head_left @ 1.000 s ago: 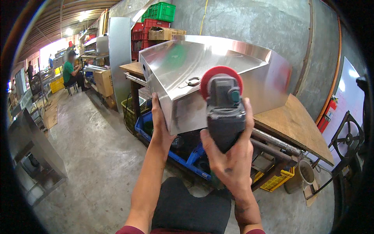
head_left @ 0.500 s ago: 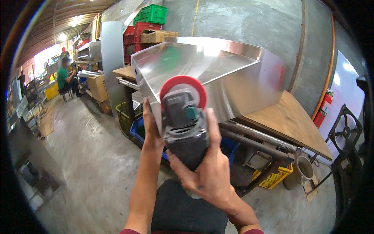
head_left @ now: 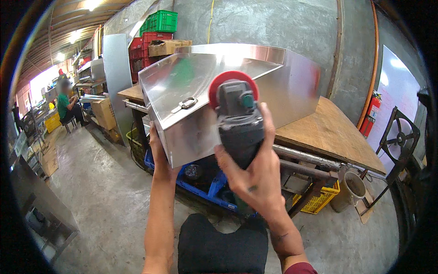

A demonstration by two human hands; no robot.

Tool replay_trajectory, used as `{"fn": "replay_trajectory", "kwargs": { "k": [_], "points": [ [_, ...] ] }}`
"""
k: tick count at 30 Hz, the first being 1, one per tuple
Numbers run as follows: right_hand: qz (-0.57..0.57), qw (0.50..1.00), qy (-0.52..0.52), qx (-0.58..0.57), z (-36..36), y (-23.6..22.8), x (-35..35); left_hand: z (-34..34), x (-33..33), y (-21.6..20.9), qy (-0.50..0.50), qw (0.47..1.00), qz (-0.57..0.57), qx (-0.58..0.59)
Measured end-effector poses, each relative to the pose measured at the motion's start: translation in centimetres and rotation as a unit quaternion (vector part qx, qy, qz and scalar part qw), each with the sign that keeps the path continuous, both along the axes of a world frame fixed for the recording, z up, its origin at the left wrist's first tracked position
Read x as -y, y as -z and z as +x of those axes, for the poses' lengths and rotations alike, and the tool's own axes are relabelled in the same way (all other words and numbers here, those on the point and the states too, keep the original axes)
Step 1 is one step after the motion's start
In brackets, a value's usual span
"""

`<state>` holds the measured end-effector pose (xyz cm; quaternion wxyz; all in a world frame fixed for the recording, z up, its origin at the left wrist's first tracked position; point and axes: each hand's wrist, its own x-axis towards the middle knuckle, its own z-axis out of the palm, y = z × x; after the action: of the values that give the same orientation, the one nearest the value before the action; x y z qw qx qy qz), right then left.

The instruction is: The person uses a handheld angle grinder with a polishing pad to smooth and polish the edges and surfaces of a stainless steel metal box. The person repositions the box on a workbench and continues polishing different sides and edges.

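My right hand (head_left: 255,176) is wrapped round the dark body of an angle grinder (head_left: 239,132) with a red-rimmed disc (head_left: 216,82). The disc stands in front of the shiny sheet-metal box (head_left: 187,137), by its top front edge; whether they touch I cannot tell. My left hand (head_left: 160,155) holds the box's lower left corner, its fingers partly hidden by the metal. A metal latch with a loop (head_left: 186,104) lies on the box's sloping top near that edge.
The box rests on a wooden-topped table (head_left: 328,132) with a metal pipe along its front. Beneath are a blue crate (head_left: 200,187) and a yellow crate (head_left: 319,198). A bucket (head_left: 349,192) stands at the right, and a person in green (head_left: 66,106) sits at the far left.
My right hand and the grinder have moved right and slightly up relative to the box, uncovering the latch. My left hand stays at the box's left side. The whole view has shifted a little.
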<state>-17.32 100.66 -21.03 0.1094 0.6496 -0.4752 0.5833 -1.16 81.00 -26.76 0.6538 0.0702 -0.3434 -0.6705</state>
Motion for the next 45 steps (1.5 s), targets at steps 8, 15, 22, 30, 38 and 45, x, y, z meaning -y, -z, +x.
{"fn": "replay_trajectory", "kwargs": {
  "k": [8,15,22,30,38,45],
  "points": [
    [-0.050,0.995,0.069,0.049,-5.4,-3.7,1.9,-0.1,1.1,0.4,0.022,0.998,-0.033,-0.039],
    [-0.124,0.976,0.092,0.153,-9.9,-3.1,2.0,-0.4,0.9,0.7,0.021,0.998,0.013,-0.065],
    [-0.125,0.955,0.026,0.266,-12.4,-1.1,1.0,0.8,3.2,4.5,0.043,0.996,0.010,-0.074],
    [-0.003,0.914,0.037,0.405,-17.1,-5.2,-0.1,0.9,3.9,2.5,0.053,0.995,0.090,0.009],
    [0.111,0.841,0.037,0.529,-17.9,-12.9,-4.9,0.8,0.1,4.0,0.108,0.960,0.233,0.110],
    [0.161,0.777,0.040,0.607,-14.9,-20.2,-7.8,-0.1,-2.2,2.2,0.089,0.935,0.284,0.191]
  ]
}}
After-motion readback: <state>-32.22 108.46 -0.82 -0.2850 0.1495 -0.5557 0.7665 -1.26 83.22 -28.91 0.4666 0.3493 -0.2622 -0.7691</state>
